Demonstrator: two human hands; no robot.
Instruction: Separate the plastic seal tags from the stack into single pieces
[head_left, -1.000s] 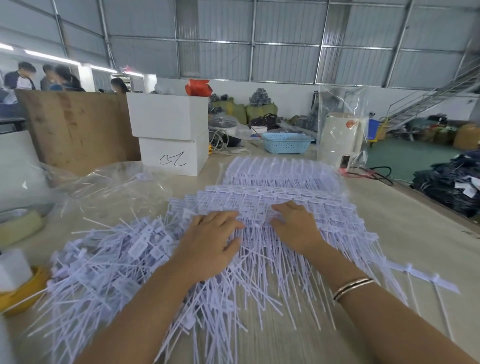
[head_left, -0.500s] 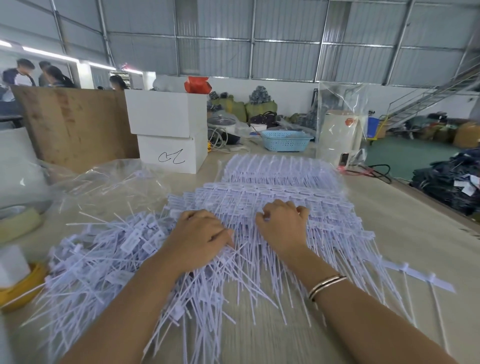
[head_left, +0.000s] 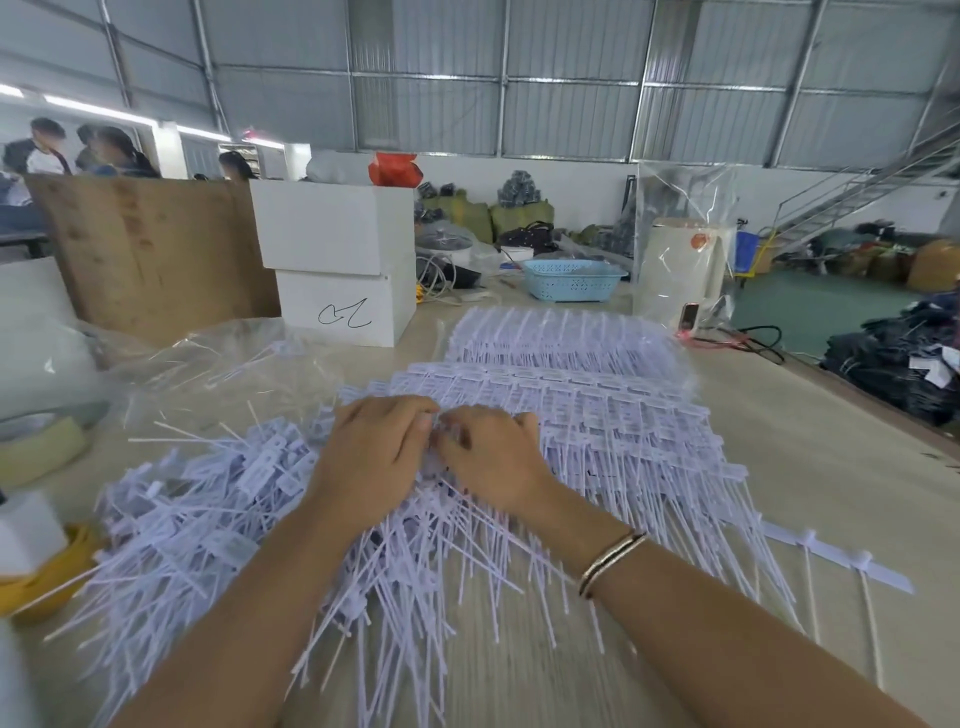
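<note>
Both hands meet at the near left corner of the stack of pale lilac plastic seal tags (head_left: 587, 415), which lies in joined strips across the middle of the light wooden bench (head_left: 831, 467), flat heads in rows and thin tails fanning toward the person. The left hand (head_left: 376, 457) lies knuckles-up with its fingers curled down into the tag heads, and the right hand (head_left: 491, 457), a thin bangle on its wrist, is curled the same way just beside it, thumb touching the left fingers; the fingertips are buried, so I cannot tell exactly which pieces each one pinches. Working side by side on one seam probably lets one hand anchor the strip while the other snaps a tag free. The loose heap of single white tags (head_left: 208, 509) sits directly to the left, likely so freed pieces can be dropped without reaching. A short strip of three joined tags (head_left: 831, 556) lies apart at the right. Crumpled clear plastic wrap (head_left: 208, 364) and a cream roll of tape (head_left: 36, 452) crowd the heap's far side, and a yellow object (head_left: 47, 577) touches its near edge, limiting where it can spread. Two stacked white boxes (head_left: 337, 260), a light blue perforated basket (head_left: 571, 280) and a brown board (head_left: 145, 249) stand behind, well apart from the work.
</note>
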